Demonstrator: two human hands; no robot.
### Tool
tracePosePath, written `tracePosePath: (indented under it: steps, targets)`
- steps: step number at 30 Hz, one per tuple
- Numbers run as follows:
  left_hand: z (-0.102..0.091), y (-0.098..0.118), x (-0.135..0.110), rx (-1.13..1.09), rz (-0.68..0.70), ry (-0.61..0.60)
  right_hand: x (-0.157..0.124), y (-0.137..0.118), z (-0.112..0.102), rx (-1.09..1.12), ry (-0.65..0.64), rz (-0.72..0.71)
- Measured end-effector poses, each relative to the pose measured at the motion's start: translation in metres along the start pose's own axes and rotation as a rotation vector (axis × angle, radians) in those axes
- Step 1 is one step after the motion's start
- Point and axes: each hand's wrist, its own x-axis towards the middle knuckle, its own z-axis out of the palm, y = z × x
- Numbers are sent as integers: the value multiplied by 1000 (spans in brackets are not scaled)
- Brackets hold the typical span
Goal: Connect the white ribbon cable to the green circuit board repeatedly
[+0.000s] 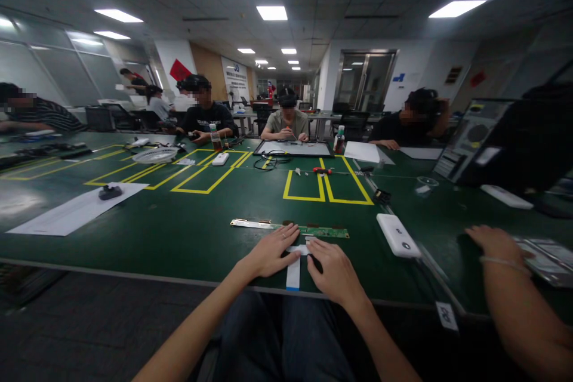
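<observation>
My left hand (271,252) lies flat on the green table, fingers stretched out over a white flat ribbon cable (293,271) that runs toward the table's near edge. My right hand (333,270) rests beside it, its fingers curled down and pressing on the cable's upper end. Just beyond both hands lies a long narrow green circuit board (324,231) with a metal strip (250,224) at its left end. The cable's far end meets the board, hidden partly by my fingers.
A white power bank (398,235) lies to the right. A co-worker's arm (505,262) rests at the far right by a device (544,259). Yellow tape boxes (329,188) mark the table; a paper sheet (71,212) lies left. Several people sit across the table.
</observation>
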Motion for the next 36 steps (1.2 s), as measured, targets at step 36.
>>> tracePosePath:
  steps: [36]
  targets:
    - [-1,6,2,-8,11,28,4,-6,-7,-94,-55,34]
